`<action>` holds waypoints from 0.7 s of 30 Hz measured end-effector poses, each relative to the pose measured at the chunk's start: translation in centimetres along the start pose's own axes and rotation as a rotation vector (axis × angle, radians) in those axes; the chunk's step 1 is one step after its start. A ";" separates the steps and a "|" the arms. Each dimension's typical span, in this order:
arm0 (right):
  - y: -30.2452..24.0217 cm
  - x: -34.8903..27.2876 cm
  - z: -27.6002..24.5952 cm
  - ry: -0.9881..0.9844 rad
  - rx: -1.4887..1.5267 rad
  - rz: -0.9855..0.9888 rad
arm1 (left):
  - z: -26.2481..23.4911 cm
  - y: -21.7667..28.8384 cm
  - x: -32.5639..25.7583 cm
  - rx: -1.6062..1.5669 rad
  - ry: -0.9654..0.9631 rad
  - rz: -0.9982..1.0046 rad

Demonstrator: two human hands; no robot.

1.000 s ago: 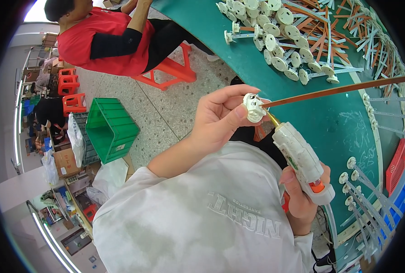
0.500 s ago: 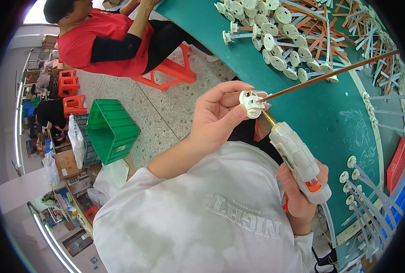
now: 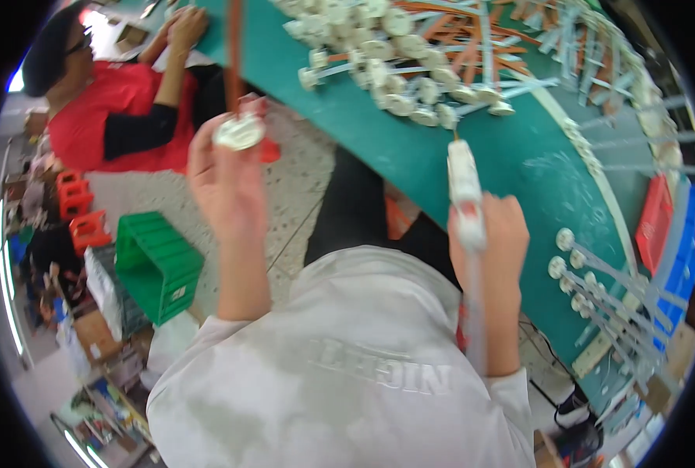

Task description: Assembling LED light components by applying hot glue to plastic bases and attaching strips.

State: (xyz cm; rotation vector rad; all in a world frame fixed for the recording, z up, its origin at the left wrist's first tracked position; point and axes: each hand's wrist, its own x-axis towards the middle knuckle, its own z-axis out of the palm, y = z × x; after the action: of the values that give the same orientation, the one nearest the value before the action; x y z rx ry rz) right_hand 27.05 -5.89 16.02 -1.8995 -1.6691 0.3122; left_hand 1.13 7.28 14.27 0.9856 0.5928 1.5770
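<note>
My left hand (image 3: 237, 187) is closed on a round white plastic piece (image 3: 240, 134), raised on the left side over the floor. A long brown strip (image 3: 234, 58) stands up from that piece, blurred. My right hand (image 3: 502, 238) is wrapped round the handle of a white hot glue gun (image 3: 463, 175). The gun's nozzle points away from me over the green table (image 3: 418, 160), just short of a heap of similar round white pieces (image 3: 398, 62) on strips. A pale cord trails from the gun's near end.
A person in a red top (image 3: 121, 109) sits at the table's far left. On the floor at left stands a green crate (image 3: 160, 269), with red stools (image 3: 90, 230) beyond it. More pieces on pale strips (image 3: 589, 285) and a red basket (image 3: 654, 226) lie at right.
My left hand has carried the white piece left, away from the glue gun, and its strip has swung upright. The gun has turned to point straight away from me. My view has shifted right.
</note>
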 end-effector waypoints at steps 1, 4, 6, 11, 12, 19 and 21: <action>1.2 0.7 0.7 0.002 -0.119 0.012 | -0.3 0.1 -0.2 0.046 0.031 0.034; 3.9 1.6 2.3 -0.019 -0.239 0.242 | -0.3 -0.1 -1.0 0.040 -0.068 -0.018; 6.0 1.9 3.3 0.012 -0.236 0.275 | 0.0 -1.4 -2.3 0.077 -0.087 -0.051; 4.7 1.9 1.4 0.207 -0.366 0.202 | 2.4 -3.8 -4.6 0.165 -0.224 -0.185; 3.8 2.2 0.7 0.332 -0.311 0.131 | 2.8 -4.3 -4.8 0.171 -0.260 -0.187; -0.4 2.3 -0.5 0.194 0.544 0.064 | 6.2 -8.8 -6.3 0.222 -0.447 -0.028; -0.2 2.4 0.8 0.294 0.593 0.114 | 7.3 -9.8 -6.4 0.274 -0.447 0.070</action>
State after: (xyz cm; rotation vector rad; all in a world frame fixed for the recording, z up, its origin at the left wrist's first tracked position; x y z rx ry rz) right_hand 26.92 -3.38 16.00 -1.5033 -1.1164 0.4851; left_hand 12.69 2.58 8.35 1.5274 0.4689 1.2934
